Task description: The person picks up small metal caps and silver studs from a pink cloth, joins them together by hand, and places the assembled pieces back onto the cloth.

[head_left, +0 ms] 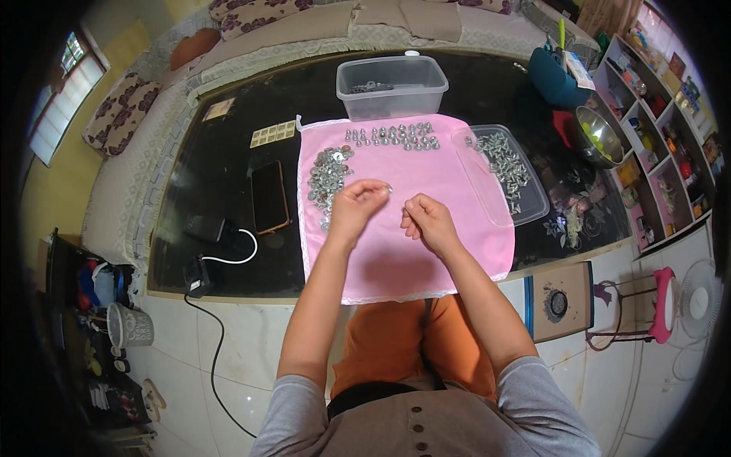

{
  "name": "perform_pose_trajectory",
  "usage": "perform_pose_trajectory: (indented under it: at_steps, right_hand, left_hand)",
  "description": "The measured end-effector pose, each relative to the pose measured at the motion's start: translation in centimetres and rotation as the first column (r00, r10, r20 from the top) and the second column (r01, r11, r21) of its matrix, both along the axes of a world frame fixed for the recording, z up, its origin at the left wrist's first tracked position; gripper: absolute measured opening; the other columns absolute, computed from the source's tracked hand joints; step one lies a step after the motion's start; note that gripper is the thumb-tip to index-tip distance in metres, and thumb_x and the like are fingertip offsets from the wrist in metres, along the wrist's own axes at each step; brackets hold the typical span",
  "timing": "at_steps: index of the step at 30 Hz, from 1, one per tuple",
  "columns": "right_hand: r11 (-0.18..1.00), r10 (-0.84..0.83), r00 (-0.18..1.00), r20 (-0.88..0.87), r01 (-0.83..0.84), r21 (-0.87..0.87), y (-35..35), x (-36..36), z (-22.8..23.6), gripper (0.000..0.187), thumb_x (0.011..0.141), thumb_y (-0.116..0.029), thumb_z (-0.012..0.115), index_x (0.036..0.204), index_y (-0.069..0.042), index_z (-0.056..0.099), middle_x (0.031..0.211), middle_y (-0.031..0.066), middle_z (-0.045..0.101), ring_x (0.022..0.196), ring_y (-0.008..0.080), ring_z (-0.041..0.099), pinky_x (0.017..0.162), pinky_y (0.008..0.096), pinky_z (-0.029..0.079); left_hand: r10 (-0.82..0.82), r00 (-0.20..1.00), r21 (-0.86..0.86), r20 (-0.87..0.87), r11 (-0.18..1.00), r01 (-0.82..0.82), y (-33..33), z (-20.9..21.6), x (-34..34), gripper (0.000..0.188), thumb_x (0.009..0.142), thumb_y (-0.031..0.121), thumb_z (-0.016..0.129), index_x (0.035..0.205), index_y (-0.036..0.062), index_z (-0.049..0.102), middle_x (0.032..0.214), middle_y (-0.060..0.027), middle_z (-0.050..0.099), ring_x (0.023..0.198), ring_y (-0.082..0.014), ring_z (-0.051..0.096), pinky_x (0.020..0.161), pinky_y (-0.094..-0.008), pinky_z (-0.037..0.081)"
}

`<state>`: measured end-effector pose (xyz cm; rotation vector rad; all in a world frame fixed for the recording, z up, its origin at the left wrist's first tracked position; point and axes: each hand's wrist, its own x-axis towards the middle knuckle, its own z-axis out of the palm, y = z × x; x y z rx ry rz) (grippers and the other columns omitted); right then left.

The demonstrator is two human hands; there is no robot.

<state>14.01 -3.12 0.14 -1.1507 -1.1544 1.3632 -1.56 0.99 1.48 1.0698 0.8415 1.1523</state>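
Both of my hands are over a pink cloth (411,266) on the dark table. My left hand (362,206) pinches a small shiny metal piece (390,188) between thumb and fingertips; its exact kind is too small to tell. A little to the right, apart from it, my right hand (428,221) is closed with fingers curled, and whatever it holds is hidden. Beside my left hand lies a heap of small round metal discs (327,177), like washers. Short rows of small silver fittings (392,135) stand at the cloth's far edge.
A clear tub (392,103) with dark parts stands behind the cloth. At right, a shallow plastic tray (537,206) holds many screw-like pieces (502,164). A phone (270,196), white cable (236,260), steel bowl (598,137) and teal container (556,78) surround the work area.
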Motion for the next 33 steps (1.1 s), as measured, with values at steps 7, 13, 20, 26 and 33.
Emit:
perform_pose_trajectory:
  at_steps: [7,13,20,26,33]
  right_hand:
    - [1.0,0.017,1.0,0.016,-0.016,-0.01,0.0,0.0,0.1,0.02,0.087,-0.02,0.045,0.075,-0.005,0.05,0.062,0.0031,0.053,0.048,0.0071,0.048,0.043,0.0181,0.037]
    - [0.999,0.042,0.999,0.01,-0.041,-0.027,-0.2,0.0,0.6,0.02,0.086,-0.022,0.045,0.074,-0.006,0.049,0.063,0.0018,0.053,0.05,0.0059,0.047,0.045,0.0179,0.037]
    - [0.998,0.047,0.999,0.0,-0.047,-0.043,-0.3,0.3,0.7,0.02,0.086,-0.021,0.045,0.073,-0.006,0.049,0.063,0.0007,0.053,0.051,0.0053,0.047,0.045,0.0179,0.037]
    - [0.999,0.052,0.999,-0.002,-0.052,0.006,-0.2,0.1,0.6,0.019,0.086,-0.02,0.046,0.073,-0.006,0.049,0.064,0.0011,0.052,0.052,0.0058,0.047,0.046,0.0183,0.038]
    - [0.998,0.057,0.998,0.0,-0.057,0.015,-0.1,0.3,0.4,0.022,0.084,-0.022,0.048,0.072,-0.003,0.05,0.062,0.0024,0.052,0.057,0.0085,0.05,0.053,0.022,0.042]
  left_hand:
    - [0.245,0.899,0.252,-0.362,0.955,-0.159,6.9,2.7,-2.9,0.014,0.072,0.007,0.063,0.084,-0.0008,0.062,0.068,0.0,0.058,0.061,-0.0051,0.051,0.057,-0.0176,0.043]
    - [0.234,0.853,0.329,-0.467,0.941,-0.079,12.6,1.3,-4.2,0.01,0.072,0.005,0.061,0.081,-0.0008,0.062,0.069,-0.0023,0.06,0.059,-0.0082,0.056,0.055,-0.0196,0.044]
    - [0.322,0.573,0.4,-0.754,0.917,0.011,13.6,1.4,-2.6,0.012,0.07,0.009,0.062,0.079,0.0011,0.063,0.067,-0.0045,0.062,0.06,-0.0086,0.057,0.056,-0.0211,0.043]
    - [0.402,0.505,0.469,-0.764,0.883,0.007,14.5,-0.1,-2.9,0.011,0.066,0.014,0.063,0.075,0.0066,0.064,0.066,-0.0073,0.062,0.059,-0.0183,0.059,0.057,-0.0288,0.045]
    - [0.406,0.438,0.459,-0.802,0.888,0.016,14.2,-0.4,-3.1,0.012,0.066,0.016,0.064,0.075,0.0076,0.065,0.067,-0.0088,0.062,0.061,-0.0207,0.059,0.059,-0.0301,0.045]
